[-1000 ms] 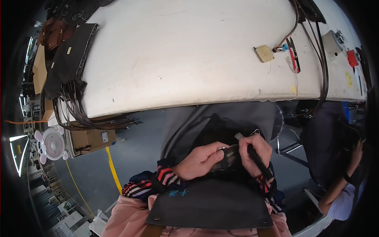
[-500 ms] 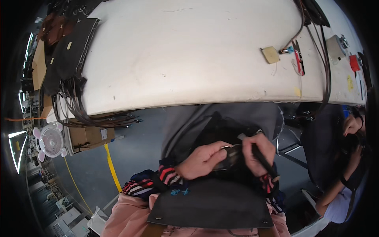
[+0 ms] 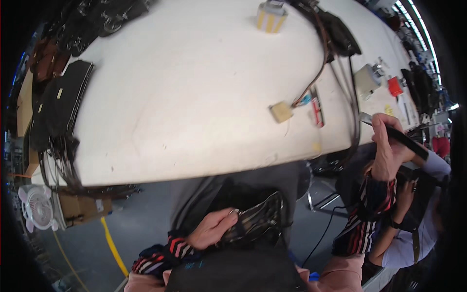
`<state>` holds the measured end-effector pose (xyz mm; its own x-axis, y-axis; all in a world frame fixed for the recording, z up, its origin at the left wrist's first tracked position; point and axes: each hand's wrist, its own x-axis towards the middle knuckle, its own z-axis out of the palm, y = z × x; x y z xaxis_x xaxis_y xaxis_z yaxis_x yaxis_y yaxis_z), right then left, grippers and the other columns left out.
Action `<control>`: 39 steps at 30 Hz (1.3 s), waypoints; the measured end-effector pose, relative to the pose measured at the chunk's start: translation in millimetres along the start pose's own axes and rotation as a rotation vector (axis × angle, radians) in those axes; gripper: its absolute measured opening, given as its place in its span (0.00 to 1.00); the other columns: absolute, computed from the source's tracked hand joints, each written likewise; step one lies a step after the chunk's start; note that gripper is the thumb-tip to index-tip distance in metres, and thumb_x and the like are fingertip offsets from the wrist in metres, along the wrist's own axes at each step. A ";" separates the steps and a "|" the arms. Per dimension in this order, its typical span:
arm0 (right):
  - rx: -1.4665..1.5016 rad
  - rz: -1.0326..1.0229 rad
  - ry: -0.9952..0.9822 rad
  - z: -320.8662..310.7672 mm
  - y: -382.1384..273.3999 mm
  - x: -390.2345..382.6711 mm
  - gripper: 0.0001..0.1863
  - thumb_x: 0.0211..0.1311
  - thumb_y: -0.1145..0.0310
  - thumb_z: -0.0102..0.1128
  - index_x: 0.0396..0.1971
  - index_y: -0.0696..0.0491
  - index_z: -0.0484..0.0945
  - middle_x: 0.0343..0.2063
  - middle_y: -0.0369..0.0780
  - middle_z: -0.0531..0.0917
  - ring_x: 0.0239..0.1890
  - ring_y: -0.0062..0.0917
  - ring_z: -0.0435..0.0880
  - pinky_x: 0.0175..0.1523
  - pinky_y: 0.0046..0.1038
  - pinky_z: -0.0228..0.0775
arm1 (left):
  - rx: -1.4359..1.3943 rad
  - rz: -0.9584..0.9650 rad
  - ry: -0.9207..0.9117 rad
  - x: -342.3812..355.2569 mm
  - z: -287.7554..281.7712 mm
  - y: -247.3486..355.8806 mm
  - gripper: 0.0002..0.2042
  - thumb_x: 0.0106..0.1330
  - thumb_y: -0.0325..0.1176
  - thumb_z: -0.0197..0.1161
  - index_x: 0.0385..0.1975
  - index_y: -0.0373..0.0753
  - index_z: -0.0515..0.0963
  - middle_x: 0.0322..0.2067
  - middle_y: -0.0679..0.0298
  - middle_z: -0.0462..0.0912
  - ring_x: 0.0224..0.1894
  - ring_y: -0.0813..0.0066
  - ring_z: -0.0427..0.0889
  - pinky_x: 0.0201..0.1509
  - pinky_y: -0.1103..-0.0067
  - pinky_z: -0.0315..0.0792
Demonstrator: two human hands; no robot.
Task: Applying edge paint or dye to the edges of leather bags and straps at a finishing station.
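Note:
In my lap lies a black, glossy leather-like item (image 3: 260, 211), perhaps a bag, with thin edges and a metal ring near my fingers. My left hand (image 3: 212, 228) is closed on its left edge, thumb on top by the ring. My right hand (image 3: 387, 153) is raised at the table's right front edge. It grips a tool with a black handle (image 3: 411, 142) and a flat, pale metal tip; its exact kind I cannot tell.
On the white table (image 3: 170, 112) sit a yellowish block (image 3: 281, 112), red-handled snips (image 3: 317, 111), a striped tin (image 3: 271, 18) and dark straps (image 3: 356, 97). Black leather pieces (image 3: 61, 104) lie left. Below stand a fan (image 3: 39, 207) and a cardboard box (image 3: 80, 204). A co-worker's arm (image 3: 401, 207) is close right.
My right hand has left the black item and swung up and right, still with the black-handled tool. My left hand stays on the item. The view has shifted, showing more of the table's far side.

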<state>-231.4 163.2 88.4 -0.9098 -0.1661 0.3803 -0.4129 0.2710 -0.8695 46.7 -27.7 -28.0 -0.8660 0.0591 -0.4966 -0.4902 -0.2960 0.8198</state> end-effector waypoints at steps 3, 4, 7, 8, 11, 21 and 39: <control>-0.018 -0.030 0.030 9.4 6.3 63.7 0.13 0.55 0.62 0.59 0.29 0.58 0.76 0.18 0.32 0.73 0.21 0.10 0.66 0.27 0.12 0.56 | -0.093 0.012 0.053 -2.2 -2.9 -6.1 0.13 0.69 0.37 0.42 0.25 0.37 0.67 0.18 0.77 0.59 0.21 0.92 0.54 0.22 0.89 0.52; -0.020 0.001 -0.007 24.5 6.8 86.7 0.15 0.55 0.59 0.58 0.29 0.58 0.77 0.18 0.33 0.73 0.20 0.11 0.66 0.27 0.13 0.56 | -0.135 0.010 0.083 -7.0 -7.4 -15.6 0.13 0.69 0.37 0.42 0.25 0.37 0.67 0.19 0.77 0.59 0.22 0.92 0.54 0.23 0.89 0.53; -0.287 0.019 0.127 -5.5 15.0 152.9 0.24 0.50 0.48 0.58 0.30 0.57 0.78 0.17 0.35 0.75 0.22 0.16 0.71 0.29 0.19 0.61 | -0.045 0.019 0.014 3.7 -1.8 -1.3 0.13 0.69 0.36 0.42 0.24 0.36 0.66 0.19 0.77 0.59 0.23 0.91 0.55 0.25 0.88 0.55; -0.411 0.032 0.193 -8.1 28.4 175.7 0.27 0.47 0.44 0.58 0.31 0.57 0.78 0.17 0.35 0.76 0.22 0.19 0.72 0.30 0.21 0.63 | -0.043 0.026 0.010 5.0 -2.9 0.5 0.13 0.69 0.36 0.42 0.24 0.36 0.66 0.19 0.77 0.59 0.23 0.91 0.55 0.25 0.88 0.55; -0.522 0.011 0.296 -31.0 65.7 229.0 0.27 0.46 0.43 0.57 0.29 0.56 0.79 0.15 0.34 0.73 0.19 0.18 0.70 0.27 0.21 0.60 | -0.075 -0.007 0.035 3.2 -7.8 8.8 0.13 0.69 0.35 0.42 0.24 0.36 0.67 0.20 0.77 0.60 0.24 0.91 0.56 0.27 0.88 0.56; -0.673 0.167 0.227 -73.8 117.3 258.4 0.26 0.45 0.46 0.58 0.26 0.58 0.78 0.17 0.38 0.78 0.20 0.20 0.76 0.29 0.23 0.66 | 0.000 -0.041 0.050 23.3 -15.9 13.6 0.13 0.68 0.36 0.43 0.24 0.36 0.68 0.19 0.77 0.60 0.23 0.91 0.56 0.25 0.89 0.55; -0.097 0.030 -0.171 -27.9 47.7 -31.0 0.17 0.58 0.69 0.52 0.46 0.60 0.71 0.40 0.41 0.76 0.40 0.21 0.74 0.49 0.23 0.65 | -0.138 0.015 -0.018 18.2 6.7 11.9 0.17 0.69 0.36 0.42 0.49 0.29 0.67 0.39 0.68 0.74 0.42 0.88 0.68 0.48 0.88 0.63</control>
<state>-224.1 207.8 43.9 -0.9049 -0.3133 0.2880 -0.3951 0.3672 -0.8421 24.4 -23.7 -25.4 -0.8756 0.0706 -0.4778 -0.4597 -0.4252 0.7797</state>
